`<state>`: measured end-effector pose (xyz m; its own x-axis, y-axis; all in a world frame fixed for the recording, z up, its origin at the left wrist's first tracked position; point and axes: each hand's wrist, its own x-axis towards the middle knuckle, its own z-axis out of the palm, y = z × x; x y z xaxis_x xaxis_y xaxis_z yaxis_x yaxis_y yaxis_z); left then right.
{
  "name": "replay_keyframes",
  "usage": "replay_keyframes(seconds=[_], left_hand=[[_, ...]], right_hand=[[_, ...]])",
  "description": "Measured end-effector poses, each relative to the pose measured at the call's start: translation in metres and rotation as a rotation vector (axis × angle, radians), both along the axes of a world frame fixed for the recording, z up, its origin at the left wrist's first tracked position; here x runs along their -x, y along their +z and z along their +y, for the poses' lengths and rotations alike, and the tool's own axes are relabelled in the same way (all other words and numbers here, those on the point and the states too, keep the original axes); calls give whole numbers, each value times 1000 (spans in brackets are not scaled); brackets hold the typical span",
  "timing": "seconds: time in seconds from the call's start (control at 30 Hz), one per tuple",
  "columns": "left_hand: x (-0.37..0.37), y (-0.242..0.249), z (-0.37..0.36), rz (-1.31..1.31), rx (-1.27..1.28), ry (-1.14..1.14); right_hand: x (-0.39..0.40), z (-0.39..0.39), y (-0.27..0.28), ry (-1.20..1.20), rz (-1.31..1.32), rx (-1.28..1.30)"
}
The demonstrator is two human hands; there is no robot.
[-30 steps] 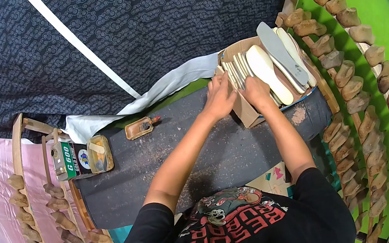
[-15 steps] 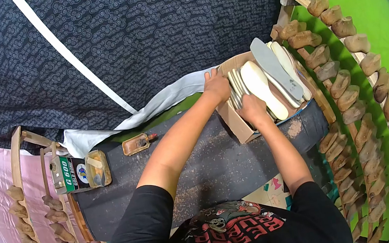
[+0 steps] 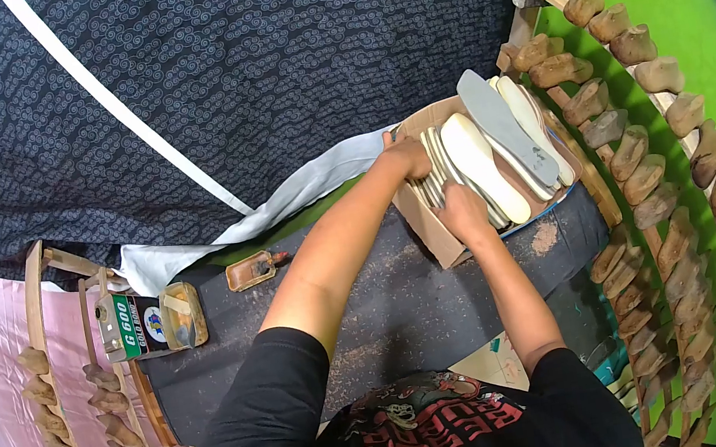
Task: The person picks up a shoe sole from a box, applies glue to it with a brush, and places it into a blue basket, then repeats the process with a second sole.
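Observation:
A cardboard box (image 3: pixel 433 233) on the right side of the table holds several cream shoe insoles standing on edge in a row. One broad cream insole (image 3: pixel 480 165) leans flatter beside them, and a long grey insole (image 3: pixel 504 125) lies to its right. My left hand (image 3: pixel 407 160) reaches over the box's far left corner, its fingers curled at the upper ends of the row. Lower down, my right hand (image 3: pixel 464 212) grips the row of insoles (image 3: pixel 435 162) near its lower end. The fingertips of both hands are partly hidden.
A can (image 3: pixel 136 324) and a plastic container (image 3: pixel 181 315) stand on the left of the dusty dark table (image 3: pixel 380 312). A small tray (image 3: pixel 251 270) lies near the back edge. Wooden racks with brown shoe-last-like pieces (image 3: pixel 630 153) flank both sides.
My left hand has turned and moved slightly down and right, its fingers now reaching into the box. My right hand has shifted slightly left along the insoles.

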<state>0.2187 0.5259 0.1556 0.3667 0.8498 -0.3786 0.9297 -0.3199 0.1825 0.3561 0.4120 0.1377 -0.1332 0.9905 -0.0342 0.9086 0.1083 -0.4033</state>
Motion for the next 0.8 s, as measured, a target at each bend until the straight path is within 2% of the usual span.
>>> replay_keyframes(seconds=[0.1, 0.17, 0.23, 0.37, 0.43, 0.57, 0.63, 0.67, 0.7, 0.77, 0.8], left_hand=[[-4, 4, 3, -10, -1, 42], [0, 10, -1, -7, 14, 64], [3, 10, -1, -118, -28, 142], [-6, 18, -6, -146, -71, 182], [-13, 18, -4, 59, -8, 136], [-20, 23, -11, 106, 79, 124], [-19, 22, -17, 4, -42, 217], [-15, 25, -15, -69, 80, 236], [-16, 22, -15, -66, 78, 234], [-12, 5, -12, -167, -46, 388], [-10, 7, -12, -173, -59, 377]], right_hand=[[-3, -6, 4, -12, 23, -13], [-4, -11, 3, -10, 62, -128], [-3, -11, 4, -12, 69, -96], [-4, -7, 1, 2, 73, -82], [-5, -5, -2, 7, 82, -81], [-5, -3, -4, -42, 97, -48], [-4, -2, -8, -50, 117, -65], [-4, -2, -10, -54, 138, -90], [-4, -2, -11, -56, 141, -91], [-3, -1, -11, -53, 130, -79], [-5, -1, -13, -51, 135, -83]])
